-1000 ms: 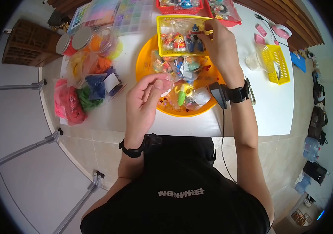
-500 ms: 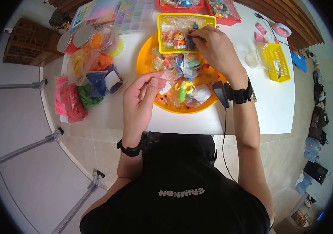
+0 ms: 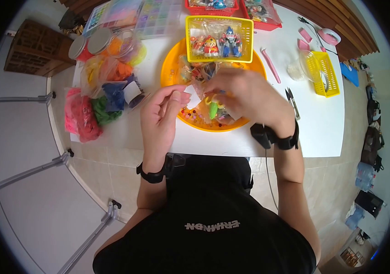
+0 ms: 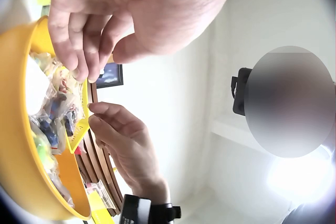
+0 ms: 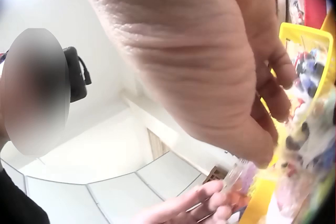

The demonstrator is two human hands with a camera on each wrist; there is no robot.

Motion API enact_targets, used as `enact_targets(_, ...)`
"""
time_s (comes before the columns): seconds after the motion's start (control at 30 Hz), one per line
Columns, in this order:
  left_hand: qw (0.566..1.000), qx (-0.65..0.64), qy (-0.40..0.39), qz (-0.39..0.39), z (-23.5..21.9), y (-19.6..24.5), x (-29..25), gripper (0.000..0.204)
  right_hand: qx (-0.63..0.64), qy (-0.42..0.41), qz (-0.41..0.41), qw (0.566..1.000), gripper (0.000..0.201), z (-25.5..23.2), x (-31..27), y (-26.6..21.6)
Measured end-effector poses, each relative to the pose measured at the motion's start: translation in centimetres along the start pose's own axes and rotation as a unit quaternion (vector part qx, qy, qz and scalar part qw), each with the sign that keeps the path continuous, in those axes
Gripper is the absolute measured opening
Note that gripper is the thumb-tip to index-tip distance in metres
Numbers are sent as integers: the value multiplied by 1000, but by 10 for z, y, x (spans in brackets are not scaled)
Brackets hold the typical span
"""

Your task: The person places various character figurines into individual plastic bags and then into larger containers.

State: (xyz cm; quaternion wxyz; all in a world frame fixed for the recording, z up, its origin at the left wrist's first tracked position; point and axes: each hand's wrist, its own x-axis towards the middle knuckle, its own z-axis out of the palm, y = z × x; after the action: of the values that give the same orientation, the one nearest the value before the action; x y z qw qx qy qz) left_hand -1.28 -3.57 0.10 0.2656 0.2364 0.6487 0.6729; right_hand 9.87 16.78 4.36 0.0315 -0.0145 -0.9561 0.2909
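My left hand [image 3: 158, 116], fingers loosely bent with nothing visible in them, is by a white slip [image 3: 192, 97] over the orange tray [image 3: 166, 68], near the bench's [image 3: 323, 123] front edge. My right hand [image 3: 252, 98], apart from it, is above a green-and-yellow toy [image 3: 213, 110]; blurred, so I can't tell its grip. A yellow basket [image 3: 220, 60] holding at least 2 toy figures [image 3: 230, 43] sits at the tray's far rim.

We count one orange tray [image 3: 169, 66] below the two hands [image 3: 158, 112], two red baskets [image 3: 270, 24] beyond them, two yellow baskets [image 3: 217, 59], and at their left two silver-lidded jars [image 3: 99, 40].
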Motion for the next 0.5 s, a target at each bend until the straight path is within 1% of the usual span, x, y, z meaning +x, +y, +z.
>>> enact_targets(0.03,1000,6,6,6,1,0,0,25,3,-43,21,999,32,3,-3,-10)
enact_targets(0.07,1000,13,11,12,1,-1,0,25,-20,-66,33,997,36,9,-7,-15)
enact_targets(0.17,1000,16,8,19,1,-1,1,25,-86,-16,25,996,49,40,-12,-7)
enact_targets(0.2,1000,16,8,18,1,-1,1,25,-113,3,15,993,62,46,-12,-6)
enact_targets(0.3,1000,14,4,16,2,-1,2,25,-130,-10,19,991,55,48,-12,-10)
enact_targets(0.4,1000,11,-3,17,5,2,2,25,-144,21,11,989,52,50,-12,-12)
enact_targets(0.5,1000,9,-15,18,6,4,2,23,-123,28,-24,992,46,51,-11,-3)
